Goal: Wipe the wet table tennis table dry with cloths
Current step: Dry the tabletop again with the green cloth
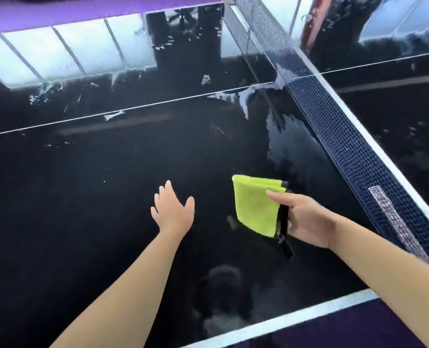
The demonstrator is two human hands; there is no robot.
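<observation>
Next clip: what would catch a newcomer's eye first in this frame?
The bright yellow-green cloth, folded and held up in the right hand just right of centre, stands out sharply against the glossy black table. Next comes the empty left hand, spread open beside it over the table. Then the net, running diagonally across the right side, with a wet sheen on the table beside it.

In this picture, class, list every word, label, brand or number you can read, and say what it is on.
No text can be read.
The net carries a pale label strip with dark marks: too blurred to read.
A faint mark on the wet table near its far edge: too small to read.
The green cloth: no print visible.
</observation>
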